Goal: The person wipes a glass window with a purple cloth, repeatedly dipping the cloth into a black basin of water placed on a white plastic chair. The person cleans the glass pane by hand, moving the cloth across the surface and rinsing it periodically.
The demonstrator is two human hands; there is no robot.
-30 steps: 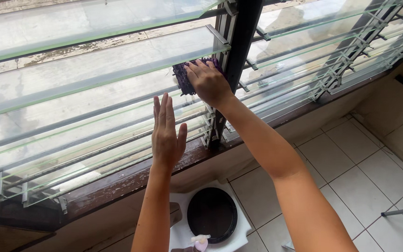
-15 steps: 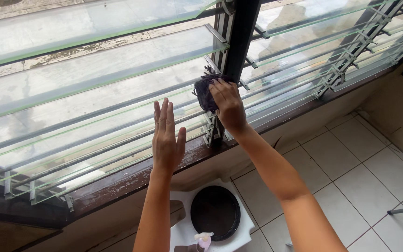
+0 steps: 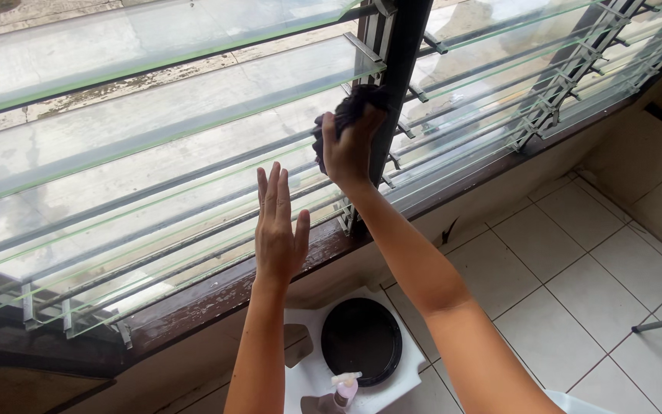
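Glass slat (image 3: 193,92) risk: my right hand (image 3: 349,149), clenched on the cloth (image 3: 354,103), may crack it under pressure; left hand (image 3: 279,230) flat, released.

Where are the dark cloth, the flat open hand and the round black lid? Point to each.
dark cloth (image 3: 352,102), head view, on the bunched part above the fingers.
left hand (image 3: 278,234), head view, on the back of the hand.
round black lid (image 3: 362,340), head view, on its flat top.

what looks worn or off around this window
The wooden sill below the glass louvres looks worn, with pale patches where its dark finish has flaked. Nothing is spilled or broken.
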